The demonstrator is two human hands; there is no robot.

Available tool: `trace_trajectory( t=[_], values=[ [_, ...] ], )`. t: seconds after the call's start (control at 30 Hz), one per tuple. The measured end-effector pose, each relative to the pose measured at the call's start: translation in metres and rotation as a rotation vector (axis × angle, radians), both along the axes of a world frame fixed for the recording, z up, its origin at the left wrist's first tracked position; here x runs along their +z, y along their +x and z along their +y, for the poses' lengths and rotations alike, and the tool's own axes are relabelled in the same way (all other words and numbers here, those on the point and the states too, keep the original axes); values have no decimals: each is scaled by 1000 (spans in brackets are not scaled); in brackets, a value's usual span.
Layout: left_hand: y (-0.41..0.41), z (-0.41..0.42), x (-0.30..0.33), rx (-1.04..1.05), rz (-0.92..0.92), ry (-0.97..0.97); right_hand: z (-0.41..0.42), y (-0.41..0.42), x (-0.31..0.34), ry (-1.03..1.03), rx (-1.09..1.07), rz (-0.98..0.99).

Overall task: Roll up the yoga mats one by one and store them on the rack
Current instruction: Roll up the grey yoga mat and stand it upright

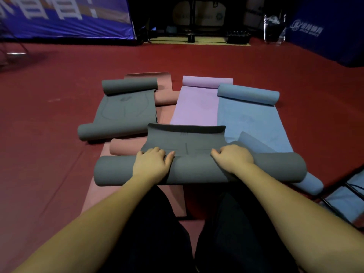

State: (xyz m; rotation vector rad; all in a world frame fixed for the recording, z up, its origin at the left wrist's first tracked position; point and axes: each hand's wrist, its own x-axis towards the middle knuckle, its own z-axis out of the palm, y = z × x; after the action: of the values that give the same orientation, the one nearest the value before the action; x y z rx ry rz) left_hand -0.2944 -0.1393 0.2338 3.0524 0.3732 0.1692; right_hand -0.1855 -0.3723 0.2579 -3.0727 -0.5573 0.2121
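A wide red floor (49, 125) fills the view, with blue banners (65, 16) along the far edge. Several yoga mats lie side by side on it, partly unrolled: a second grey mat (124, 111) at left, a pink mat (167, 95) beside and beneath it, a lilac mat (195, 105) in the middle, and a blue mat (254, 115) at right. At the right edge, a dark metal frame (338, 192) holding blue material may be the rack; this is unclear.

Nearest the person, across the knees, lies the grey mat (199, 170), almost fully rolled. Only a short flap extends forward, its far end curling upward. The rolling step looks nearly finished. The next move likely calls for pushing the roll forward over that flap, keeping both ends even, then lifting it.

The left hand (151, 164) rests on top of the roll, fingers bent over its front edge, thumb stretched along the flap. The right hand (232, 158) grips likewise, fingers curled down over the roll.
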Motion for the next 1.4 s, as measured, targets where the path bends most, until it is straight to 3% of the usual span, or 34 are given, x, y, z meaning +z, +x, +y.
trace_trajectory(
  t=[0.3, 0.57, 0.77, 1.07, 1.13, 1.33, 1.4],
  values=[
    [-21, -4, 38, -18, 94, -28, -10, -4, 20, -10, 0, 176],
    [-16, 4, 28, 85, 295, -212, 4, -4, 18, -62, 67, 344],
    [20, 20, 27, 62, 520, -251, 0, -10, 4, 180, 104, -107],
    [54, 24, 26, 55, 645, -454, -7, -31, -22, 86, 77, -228],
    [54, 22, 25, 55, 580, -357, -4, -25, -18, 70, 63, -213],
    [22, 12, 10, 47, -22, -72, 3, -16, -11, 34, 77, -199],
    [2, 3, 0, 10, -61, 8, 7, -10, -9, 28, 55, -132]
  ],
)
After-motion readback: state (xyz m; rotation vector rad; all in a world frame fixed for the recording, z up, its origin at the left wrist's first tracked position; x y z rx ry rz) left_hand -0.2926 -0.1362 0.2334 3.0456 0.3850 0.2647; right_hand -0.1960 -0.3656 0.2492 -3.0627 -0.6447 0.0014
